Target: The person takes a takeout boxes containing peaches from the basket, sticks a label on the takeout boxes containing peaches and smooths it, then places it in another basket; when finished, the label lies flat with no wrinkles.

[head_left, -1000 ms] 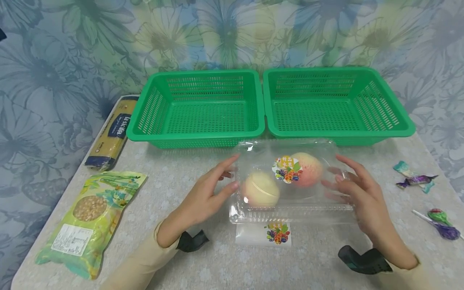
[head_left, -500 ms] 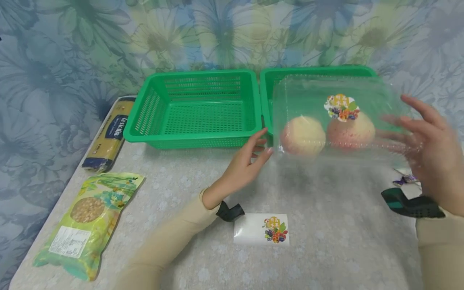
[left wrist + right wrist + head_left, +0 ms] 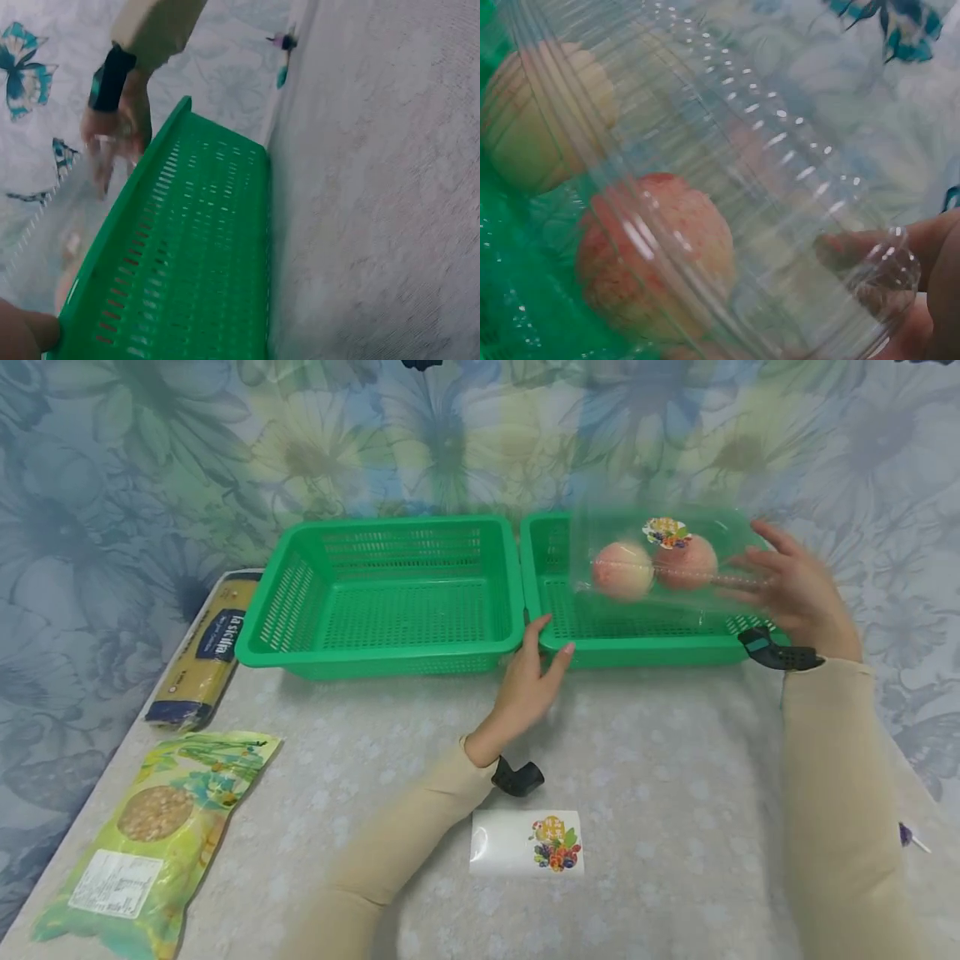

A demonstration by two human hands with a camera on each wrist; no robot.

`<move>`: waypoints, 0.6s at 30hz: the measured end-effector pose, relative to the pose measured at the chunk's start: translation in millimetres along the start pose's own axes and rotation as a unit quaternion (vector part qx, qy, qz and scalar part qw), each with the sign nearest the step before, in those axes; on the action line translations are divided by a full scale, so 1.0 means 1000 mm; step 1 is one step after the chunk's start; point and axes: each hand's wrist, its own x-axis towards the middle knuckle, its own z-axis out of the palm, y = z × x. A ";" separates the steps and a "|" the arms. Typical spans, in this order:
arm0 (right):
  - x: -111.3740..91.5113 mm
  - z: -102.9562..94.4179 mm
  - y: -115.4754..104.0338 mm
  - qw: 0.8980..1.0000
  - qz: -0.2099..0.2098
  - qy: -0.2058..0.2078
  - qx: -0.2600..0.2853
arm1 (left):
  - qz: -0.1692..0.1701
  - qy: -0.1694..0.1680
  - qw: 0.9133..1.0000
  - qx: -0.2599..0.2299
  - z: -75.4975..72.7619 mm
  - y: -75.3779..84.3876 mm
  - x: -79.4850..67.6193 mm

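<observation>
My right hand (image 3: 802,589) grips the right end of a clear plastic clamshell box (image 3: 600,527), which is over the right green basket (image 3: 637,653) and slightly blurred. Two pink and yellow peaches (image 3: 622,571) lie inside it, and a fruit sticker is on its lid. The right wrist view shows the peaches (image 3: 656,259) through ridged plastic, with fingers (image 3: 922,247) at the box's end. My left hand (image 3: 528,681) is at the right basket's near left corner, index and thumb spread, touching the rim; its thumb (image 3: 37,330) meets the rim in the left wrist view.
The left green basket (image 3: 375,657) stands beside the right one. At the left lie a pasta pack (image 3: 202,652) and a green-yellow bag (image 3: 157,843) with a window. A white sticker sheet (image 3: 525,843) lies near the front. A lollipop (image 3: 906,835) shows at the right edge.
The box has been lifted from the table front and carried away and to the right, over the right basket. My left hand has left the box and moved to the basket corner.
</observation>
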 end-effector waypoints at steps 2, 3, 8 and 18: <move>0.008 -0.004 0.006 0.999 0.011 -0.003 -0.036 | -0.002 0.019 1.000 0.003 0.004 0.000 0.000; 0.011 -0.006 0.008 0.998 0.016 -0.006 -0.055 | -0.002 0.027 1.000 0.004 0.006 0.000 0.000; 0.020 -0.013 0.016 0.990 0.044 -0.007 -0.136 | -0.007 0.037 0.999 0.003 0.010 0.002 0.001; 0.025 -0.018 0.018 0.940 0.123 -0.020 -0.318 | -0.020 0.028 0.999 -0.002 0.006 0.006 0.001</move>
